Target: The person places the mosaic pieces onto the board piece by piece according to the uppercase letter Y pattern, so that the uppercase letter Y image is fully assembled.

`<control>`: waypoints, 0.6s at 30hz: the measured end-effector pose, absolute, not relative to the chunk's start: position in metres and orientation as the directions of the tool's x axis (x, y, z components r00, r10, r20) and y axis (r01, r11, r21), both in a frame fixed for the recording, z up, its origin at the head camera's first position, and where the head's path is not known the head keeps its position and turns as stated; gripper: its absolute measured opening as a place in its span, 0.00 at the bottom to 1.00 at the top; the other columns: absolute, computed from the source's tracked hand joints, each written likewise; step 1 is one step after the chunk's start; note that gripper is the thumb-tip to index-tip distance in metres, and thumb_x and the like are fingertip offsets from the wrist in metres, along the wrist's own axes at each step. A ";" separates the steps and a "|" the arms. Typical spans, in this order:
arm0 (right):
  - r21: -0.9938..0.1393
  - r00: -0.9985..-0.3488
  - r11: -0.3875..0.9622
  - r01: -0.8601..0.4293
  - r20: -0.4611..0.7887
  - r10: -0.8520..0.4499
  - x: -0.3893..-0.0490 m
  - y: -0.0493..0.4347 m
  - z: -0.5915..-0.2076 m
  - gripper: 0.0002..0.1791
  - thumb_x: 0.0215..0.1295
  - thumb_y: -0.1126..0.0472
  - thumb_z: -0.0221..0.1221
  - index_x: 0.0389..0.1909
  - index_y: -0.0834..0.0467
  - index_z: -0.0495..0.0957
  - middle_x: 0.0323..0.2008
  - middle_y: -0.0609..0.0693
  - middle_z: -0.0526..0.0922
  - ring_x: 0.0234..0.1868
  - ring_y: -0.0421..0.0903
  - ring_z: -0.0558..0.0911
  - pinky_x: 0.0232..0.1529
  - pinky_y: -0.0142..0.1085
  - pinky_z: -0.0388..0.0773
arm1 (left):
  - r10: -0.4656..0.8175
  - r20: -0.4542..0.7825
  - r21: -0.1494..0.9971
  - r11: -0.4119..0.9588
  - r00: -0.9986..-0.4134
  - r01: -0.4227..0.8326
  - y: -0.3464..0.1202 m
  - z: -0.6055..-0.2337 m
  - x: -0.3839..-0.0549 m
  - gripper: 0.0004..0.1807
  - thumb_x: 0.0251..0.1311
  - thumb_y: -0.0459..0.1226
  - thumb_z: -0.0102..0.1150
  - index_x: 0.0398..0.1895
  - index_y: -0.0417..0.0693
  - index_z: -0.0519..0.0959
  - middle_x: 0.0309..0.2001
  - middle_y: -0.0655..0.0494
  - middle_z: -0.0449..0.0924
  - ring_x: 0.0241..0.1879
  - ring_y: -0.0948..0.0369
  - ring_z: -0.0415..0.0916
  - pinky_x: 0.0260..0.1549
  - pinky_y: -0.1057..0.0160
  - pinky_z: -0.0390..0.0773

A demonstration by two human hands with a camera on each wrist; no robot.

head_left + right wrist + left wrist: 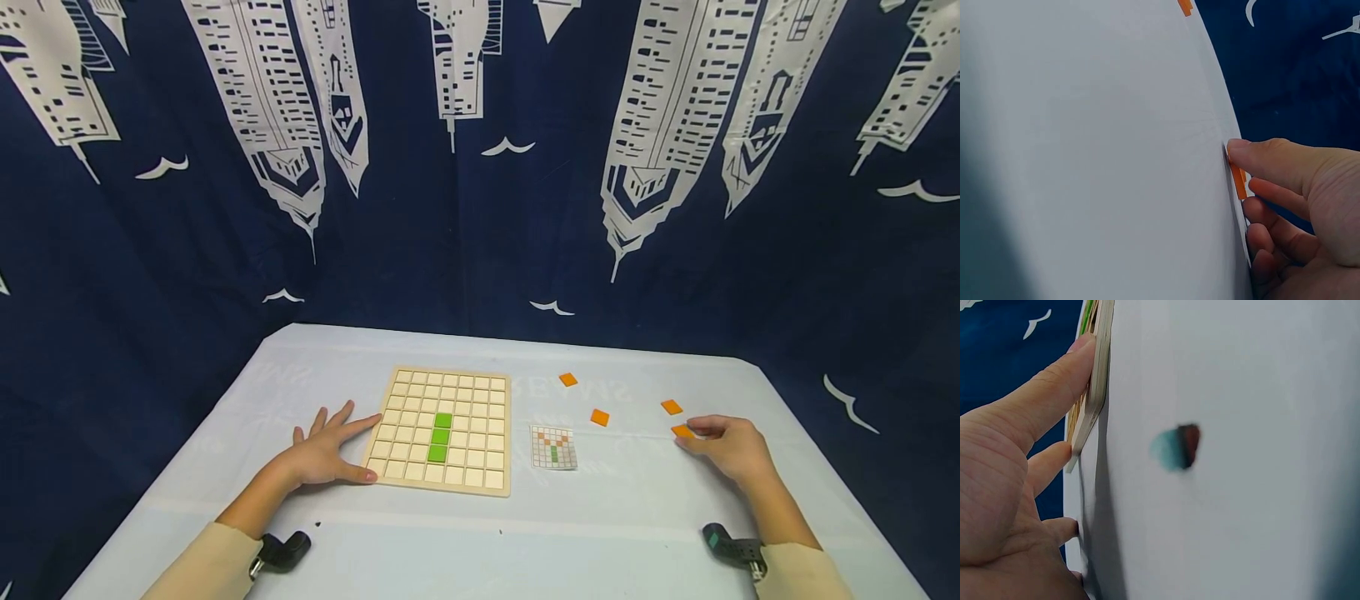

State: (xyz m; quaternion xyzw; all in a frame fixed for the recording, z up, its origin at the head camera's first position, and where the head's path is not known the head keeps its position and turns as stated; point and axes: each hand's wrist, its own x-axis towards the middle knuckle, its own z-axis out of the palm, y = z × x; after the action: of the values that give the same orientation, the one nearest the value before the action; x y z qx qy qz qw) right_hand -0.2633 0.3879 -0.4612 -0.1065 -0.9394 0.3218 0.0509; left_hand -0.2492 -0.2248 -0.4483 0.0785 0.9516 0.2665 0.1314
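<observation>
My left hand [322, 454] lies spread at the left side of a wooden grid board [504, 433]. Its thumb and index finger touch the frame; in the left wrist view the thumb [1063, 381] presses on the board's edge [1099, 387]. Three green square tiles [440, 436] stand in one column in the board's lower middle. At the right, my right hand [731, 450] pinches an orange square tile [681, 431] between thumb and fingers, at the table surface. The right wrist view shows that orange tile [1237, 178] under the thumb, partly hidden.
A small pattern card [553, 448] with orange and green squares lies right of the board. Loose orange tiles lie beyond it: one far back [568, 379], one nearer [600, 417], one just behind my right hand [671, 407]. A dark blue printed cloth [465, 233] hangs behind the white table [585, 533].
</observation>
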 end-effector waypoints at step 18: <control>-0.598 -0.964 0.770 0.223 -0.017 0.266 -0.269 0.385 -0.461 0.24 0.57 0.58 0.74 0.49 0.71 0.83 0.37 0.61 0.87 0.40 0.54 0.79 0.32 0.33 0.70 | 0.232 -0.205 0.528 0.844 -0.951 0.092 -0.226 -0.449 -0.249 0.59 0.38 0.59 0.81 0.78 0.59 0.65 0.81 0.31 0.39 0.77 0.24 0.25 0.62 0.15 0.26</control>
State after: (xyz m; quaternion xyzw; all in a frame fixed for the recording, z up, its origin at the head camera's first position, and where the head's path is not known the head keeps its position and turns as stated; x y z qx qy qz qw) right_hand -0.2687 0.3853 -0.4607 -0.1302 -0.9401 0.3133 0.0343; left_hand -0.2490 -0.2260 -0.4487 0.0851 0.9512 0.2658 0.1318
